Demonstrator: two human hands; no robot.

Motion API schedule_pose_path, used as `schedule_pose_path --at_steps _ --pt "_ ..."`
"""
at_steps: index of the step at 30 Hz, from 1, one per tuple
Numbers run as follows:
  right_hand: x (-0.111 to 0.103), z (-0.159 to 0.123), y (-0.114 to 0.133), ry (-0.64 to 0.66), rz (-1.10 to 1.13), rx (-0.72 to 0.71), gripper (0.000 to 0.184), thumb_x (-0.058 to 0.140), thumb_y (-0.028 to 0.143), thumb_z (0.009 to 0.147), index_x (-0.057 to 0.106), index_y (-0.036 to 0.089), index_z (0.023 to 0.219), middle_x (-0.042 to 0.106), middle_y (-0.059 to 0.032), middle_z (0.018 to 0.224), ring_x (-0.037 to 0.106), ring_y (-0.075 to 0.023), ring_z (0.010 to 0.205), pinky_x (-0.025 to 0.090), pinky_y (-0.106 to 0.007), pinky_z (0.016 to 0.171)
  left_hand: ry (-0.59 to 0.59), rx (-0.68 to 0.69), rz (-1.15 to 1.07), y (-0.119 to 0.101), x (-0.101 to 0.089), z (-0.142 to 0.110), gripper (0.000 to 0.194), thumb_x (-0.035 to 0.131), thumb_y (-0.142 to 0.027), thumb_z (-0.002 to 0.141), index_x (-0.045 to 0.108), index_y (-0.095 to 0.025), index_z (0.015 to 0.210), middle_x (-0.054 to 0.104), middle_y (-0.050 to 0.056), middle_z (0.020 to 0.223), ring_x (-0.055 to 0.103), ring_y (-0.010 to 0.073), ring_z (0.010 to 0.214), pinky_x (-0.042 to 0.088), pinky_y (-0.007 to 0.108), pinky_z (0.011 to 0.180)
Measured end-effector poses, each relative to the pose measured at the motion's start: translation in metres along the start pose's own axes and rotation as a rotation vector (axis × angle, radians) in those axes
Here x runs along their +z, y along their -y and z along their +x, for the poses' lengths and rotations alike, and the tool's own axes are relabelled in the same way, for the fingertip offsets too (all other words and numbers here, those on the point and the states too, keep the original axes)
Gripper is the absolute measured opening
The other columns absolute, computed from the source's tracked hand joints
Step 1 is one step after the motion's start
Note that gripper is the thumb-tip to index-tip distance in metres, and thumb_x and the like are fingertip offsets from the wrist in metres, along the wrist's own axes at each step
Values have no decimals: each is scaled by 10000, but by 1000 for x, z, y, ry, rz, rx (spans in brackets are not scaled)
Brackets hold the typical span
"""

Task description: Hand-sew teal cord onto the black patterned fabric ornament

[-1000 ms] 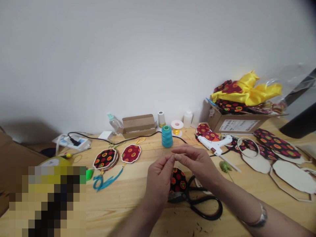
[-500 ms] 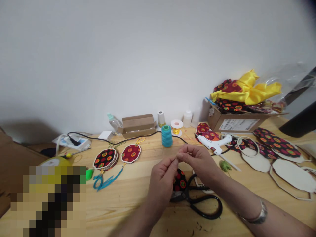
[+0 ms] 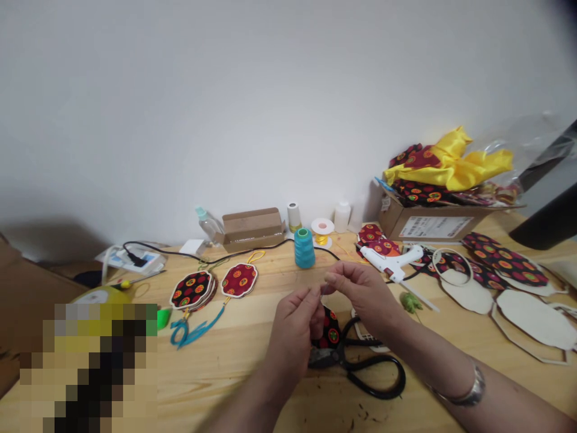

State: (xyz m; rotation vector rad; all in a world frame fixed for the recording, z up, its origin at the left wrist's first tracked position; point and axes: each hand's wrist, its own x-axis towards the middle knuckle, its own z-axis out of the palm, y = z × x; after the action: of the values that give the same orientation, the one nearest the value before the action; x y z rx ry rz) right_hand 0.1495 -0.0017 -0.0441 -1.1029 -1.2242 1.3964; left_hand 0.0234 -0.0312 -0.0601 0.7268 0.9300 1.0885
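My left hand (image 3: 295, 328) and my right hand (image 3: 363, 294) are both pinched, fingertips close together above the table. Whatever lies between the fingers is too small to make out. Below them, partly hidden by my left hand, is a piece of black fabric (image 3: 332, 328) with red and orange round motifs. Black-handled scissors (image 3: 376, 376) lie beside it, under my hands. A pale lattice-cut piece (image 3: 374, 344) shows partly behind my right forearm. Beyond my hands stands a cone of teal thread (image 3: 305, 248).
To the left lie fabric-covered ornaments (image 3: 238, 281) with teal tassels. A white glue gun (image 3: 390, 260) and green bead-like piece (image 3: 410, 302) are right, near pale flat blanks (image 3: 536, 319). Behind stand a cardboard tray (image 3: 253, 231), yellow cord spool (image 3: 322, 228) and fabric-filled box (image 3: 433, 222).
My fingertips have drawn slightly apart, with the left hand shifting a little left and its fingers turning. The things on the table stay where they were.
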Motion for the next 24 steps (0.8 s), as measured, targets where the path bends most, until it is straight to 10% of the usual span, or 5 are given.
schedule_pose_path --at_steps 24 --pt "-3 1 -3 31 -72 -23 298 586 449 746 698 179 804 655 -8 767 530 -137 721 402 -269 714 -85 105 71 1 0 1 207 594 -350 766 588 -144 757 351 -85 447 262 38 402 187 180 391"
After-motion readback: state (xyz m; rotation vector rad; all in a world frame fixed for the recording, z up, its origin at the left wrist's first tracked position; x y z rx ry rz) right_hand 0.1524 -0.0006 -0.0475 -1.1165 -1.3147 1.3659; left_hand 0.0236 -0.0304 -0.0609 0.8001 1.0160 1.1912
